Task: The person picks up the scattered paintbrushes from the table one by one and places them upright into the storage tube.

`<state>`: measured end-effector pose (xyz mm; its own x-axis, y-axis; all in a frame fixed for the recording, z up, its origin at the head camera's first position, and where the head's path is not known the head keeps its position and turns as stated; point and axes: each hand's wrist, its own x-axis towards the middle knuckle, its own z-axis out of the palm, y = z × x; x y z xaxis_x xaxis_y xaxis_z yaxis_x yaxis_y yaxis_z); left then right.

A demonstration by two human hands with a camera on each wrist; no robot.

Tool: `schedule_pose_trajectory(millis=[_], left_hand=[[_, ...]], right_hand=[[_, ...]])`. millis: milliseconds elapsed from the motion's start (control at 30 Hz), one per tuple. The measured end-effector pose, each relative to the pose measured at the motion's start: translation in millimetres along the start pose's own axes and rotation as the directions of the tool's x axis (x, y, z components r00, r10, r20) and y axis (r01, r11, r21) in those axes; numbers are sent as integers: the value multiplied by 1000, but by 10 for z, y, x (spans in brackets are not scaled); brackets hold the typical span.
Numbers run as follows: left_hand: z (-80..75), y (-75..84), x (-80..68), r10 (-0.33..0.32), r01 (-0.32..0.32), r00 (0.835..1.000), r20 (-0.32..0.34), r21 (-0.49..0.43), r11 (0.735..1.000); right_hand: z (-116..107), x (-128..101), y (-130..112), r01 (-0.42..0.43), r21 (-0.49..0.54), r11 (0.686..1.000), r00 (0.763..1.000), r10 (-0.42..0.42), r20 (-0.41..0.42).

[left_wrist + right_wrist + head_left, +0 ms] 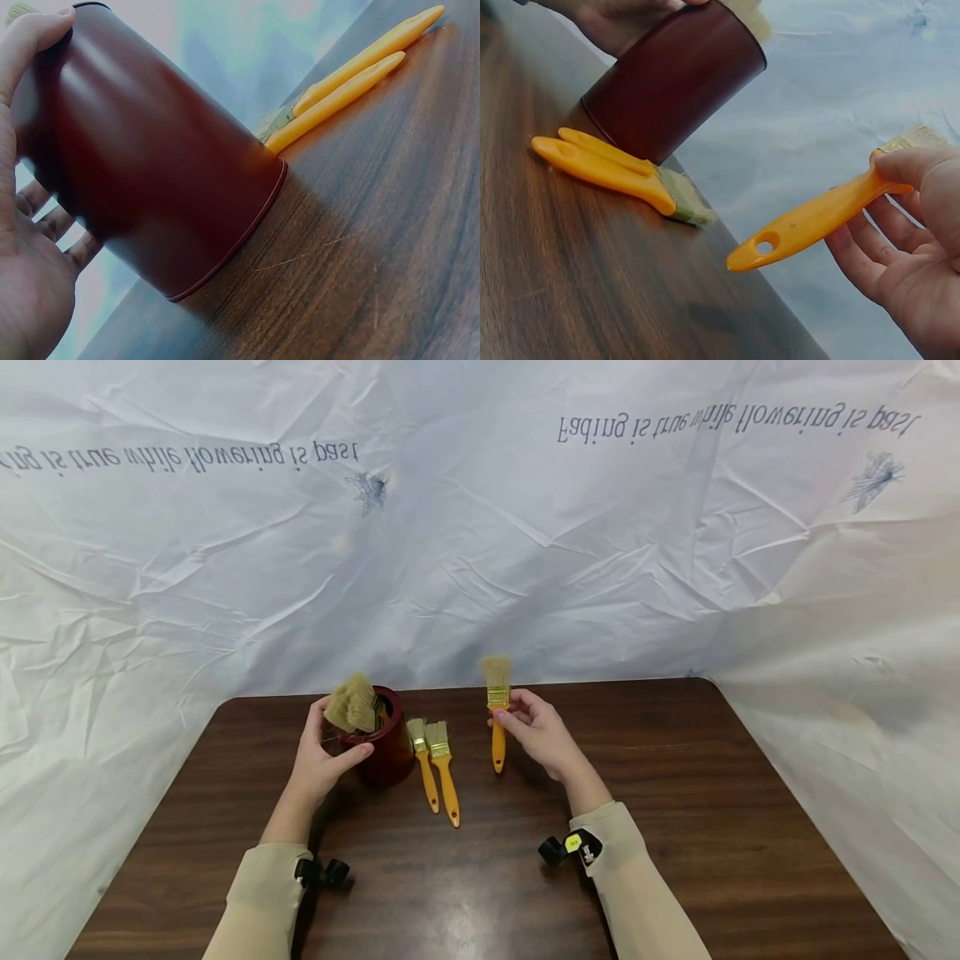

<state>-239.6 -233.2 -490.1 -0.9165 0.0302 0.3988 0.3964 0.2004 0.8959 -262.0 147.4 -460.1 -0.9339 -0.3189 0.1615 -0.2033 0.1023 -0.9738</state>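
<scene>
My left hand [322, 756] grips a dark red cylindrical brush pot [150, 150], thumb by the rim and fingers round the far side. Pale bristles of paintbrushes [351, 704] stick out of its top. Between thumb and fingers, my right hand [542, 735] pinches a paintbrush [810, 225] with a yellow handle, bristles up, above the table near its back edge. Two more yellow-handled paintbrushes, a narrower one [426, 768] and a wider one [446, 774], lie side by side just right of the pot.
Everything is on a dark wood-grain table [465, 893]. Behind it and at both sides hangs a wrinkled white sheet [480, 543] with printed lettering. A small black camera [330, 873] is strapped to the left wrist, another [558, 850] to the right.
</scene>
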Motion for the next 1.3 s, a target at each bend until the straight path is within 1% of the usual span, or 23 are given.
schedule_pose_trajectory(millis=[133,267,400,467,633,767,867,933,1033,1133,1233,1300], left_hand=[[-13,-11,-7,4,-4,1000,3,12,1000],[-32,-26,-15,9,-9,1000,1,27,1000],[-48,-36,-25,8,-8,1000,0,34,999],[-53,-38,-27,11,-11,1000,0,34,999],[-68,-45,-26,20,-20,1000,0,41,999],[-79,-47,-25,20,-20,1000,6,47,999],[-79,-48,-25,21,-22,1000,12,46,999],[-77,-51,-21,24,-25,1000,16,44,999],[-72,-52,-12,26,-26,1000,16,43,999],[-71,-51,1,30,-31,999,17,38,999],[-72,-45,10,30,-31,999,21,31,999],[-72,-38,14,27,-27,999,24,21,999]], right_hand=[[46,4,-47,12,-17,1000,999,-12,-38],[119,45,-116,39,-55,998,998,-42,-55],[225,177,-261,87,-110,990,994,-93,-50],[287,273,-369,114,-118,986,992,-119,-44],[466,519,-700,180,-55,982,983,-181,-12],[641,670,-962,257,1,966,966,-257,27],[781,748,-1086,302,19,953,951,-303,63],[870,789,-1117,313,22,949,945,-314,91],[983,827,-1106,311,-30,950,943,-304,131],[1064,846,-1042,308,-132,942,945,-287,157],[1116,855,-951,311,-235,921,945,-274,178],[1134,862,-876,303,-286,909,947,-253,198]])
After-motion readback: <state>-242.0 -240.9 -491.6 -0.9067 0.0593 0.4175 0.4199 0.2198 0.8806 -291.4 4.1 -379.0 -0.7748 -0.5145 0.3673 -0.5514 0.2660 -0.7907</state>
